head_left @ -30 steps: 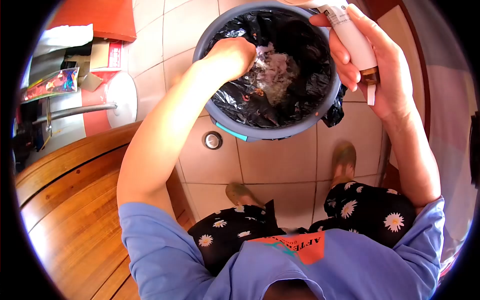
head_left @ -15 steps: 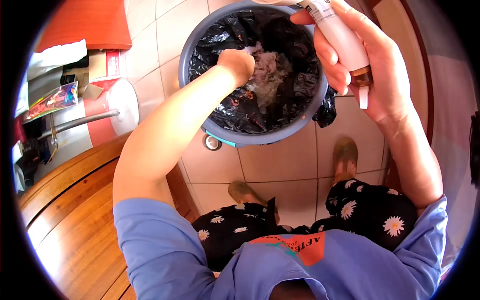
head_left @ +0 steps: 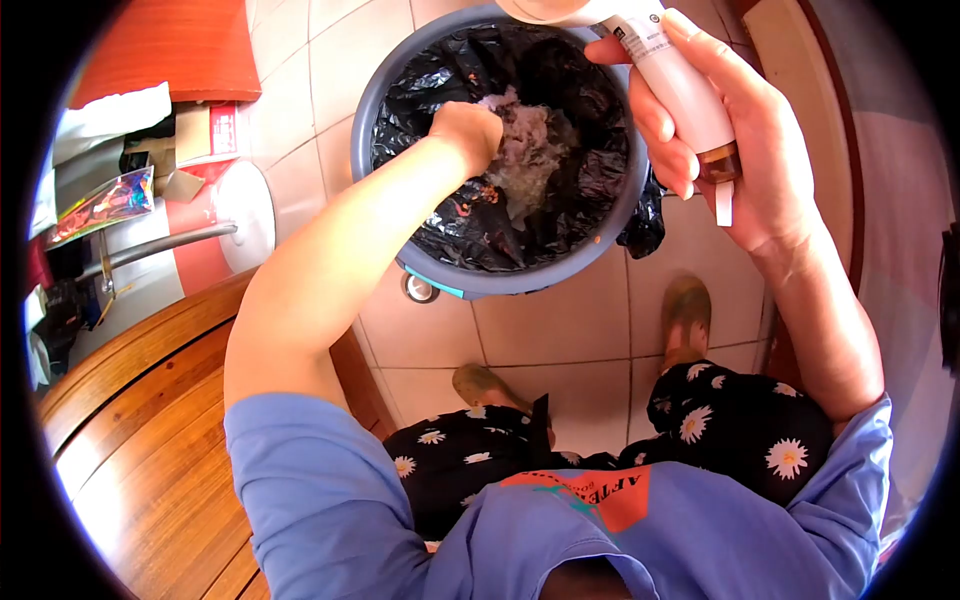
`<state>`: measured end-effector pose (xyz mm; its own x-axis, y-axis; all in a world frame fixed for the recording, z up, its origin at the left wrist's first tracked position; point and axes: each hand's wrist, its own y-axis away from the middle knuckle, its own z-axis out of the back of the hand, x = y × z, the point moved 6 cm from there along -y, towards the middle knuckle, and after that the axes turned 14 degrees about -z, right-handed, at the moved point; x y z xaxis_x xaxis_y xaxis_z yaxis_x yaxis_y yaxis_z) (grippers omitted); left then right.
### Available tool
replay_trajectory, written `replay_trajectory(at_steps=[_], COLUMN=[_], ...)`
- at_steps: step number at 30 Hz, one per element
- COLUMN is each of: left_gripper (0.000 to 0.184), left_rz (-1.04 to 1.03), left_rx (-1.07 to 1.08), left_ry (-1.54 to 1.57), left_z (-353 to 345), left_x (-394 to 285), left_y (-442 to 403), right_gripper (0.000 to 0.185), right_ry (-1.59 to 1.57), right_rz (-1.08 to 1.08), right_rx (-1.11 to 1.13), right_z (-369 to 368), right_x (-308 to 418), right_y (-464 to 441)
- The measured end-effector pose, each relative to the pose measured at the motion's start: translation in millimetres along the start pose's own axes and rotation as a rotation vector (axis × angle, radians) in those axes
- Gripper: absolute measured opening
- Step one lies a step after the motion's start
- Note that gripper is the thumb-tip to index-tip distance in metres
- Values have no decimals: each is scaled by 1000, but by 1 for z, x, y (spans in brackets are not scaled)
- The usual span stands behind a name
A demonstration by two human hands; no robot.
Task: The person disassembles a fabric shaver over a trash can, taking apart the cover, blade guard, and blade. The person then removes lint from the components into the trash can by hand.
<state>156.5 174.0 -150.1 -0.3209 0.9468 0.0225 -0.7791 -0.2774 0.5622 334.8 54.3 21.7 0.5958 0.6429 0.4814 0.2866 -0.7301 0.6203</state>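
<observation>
Shifted leftward in view since a second ago, the blue-grey waste bin (head_left: 520,281) stands on the tiled floor (head_left: 550,325), lined with a black plastic bag (head_left: 600,190). At its right, the right grip (head_left: 758,140) has its fingers wrapped around a white handheld appliance (head_left: 685,95); the handle lies along the palm, brown base toward the wrist, rounded far end over the bin's far rim. The left grip (head_left: 468,135) is a closed fist inside the bin's rim, just left of greyish fluff (head_left: 530,150); whether it pinches any I cannot tell. A metallic disc (head_left: 418,290) lies by the bin's near-left side.
</observation>
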Motion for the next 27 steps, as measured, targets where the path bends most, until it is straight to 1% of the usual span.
replay_trajectory(at_steps=[1, 3, 5, 6, 7, 9, 10, 11, 13, 14, 15, 17, 18, 22, 24, 27], left_gripper=[20, 19, 16, 20, 20, 16, 12, 12, 17, 19, 19, 18, 19, 18, 18, 18], left_rz=[20, 48, 174, 213, 221, 192, 166, 177, 391, 372, 377, 324, 310, 273, 260, 223], left_rx=[38, 69, 24, 4, -5, -268, -556, -575, -563, -662, -686, -918, -969, -954, -962, -1025], left_ry=[11, 21, 102, 89, 86, 242, 308, 304, 733, 938, 938, 1284, 1316, 1283, 1338, 1369], left_z=[5, 22, 52, 71, 78, 96, 104, 101, 99, 80, 76, 67, 66, 72, 73, 78], left_x=[2, 4, 4, 1, -2, -2, -2, -3, -2, 2, 0, -5, -9, -16, -16, -16], left_y=[1, 6, 26, 38, 50, 77, 93, 102, 125, 128, 132, 145, 148, 164, 167, 168], right_gripper=[54, 52, 52, 51, 51, 53, 52, 45, 39, 30, 32, 35, 39, 42, 42, 43], right_ry=[-46, 261, 251, 234, 242, 244, 257, 338, 349, 271, 295, 345, 365, 329, 350, 327], right_rz=[-10, 230, 231, 228, 235, 200, 195, 208, 233, 221, 209, 220, 205, 205, 241, 249], right_rx=[24, -67, -57, -49, -43, -126, -127, -110, -66, -15, -46, -142, -153, -205, -246, -202], right_z=[0, -2, -2, -2, -3, 0, 0, 0, 1, -3, -3, -5, -7, -18, -21, -23], right_x=[-3, -2, -4, -5, -7, -13, -16, -17, -23, -24, -26, -29, -32, -38, -39, -41], right_y=[-1, 0, 1, 1, 1, 1, 0, -2, -10, -11, -12, -17, -19, -23, -25, -30])
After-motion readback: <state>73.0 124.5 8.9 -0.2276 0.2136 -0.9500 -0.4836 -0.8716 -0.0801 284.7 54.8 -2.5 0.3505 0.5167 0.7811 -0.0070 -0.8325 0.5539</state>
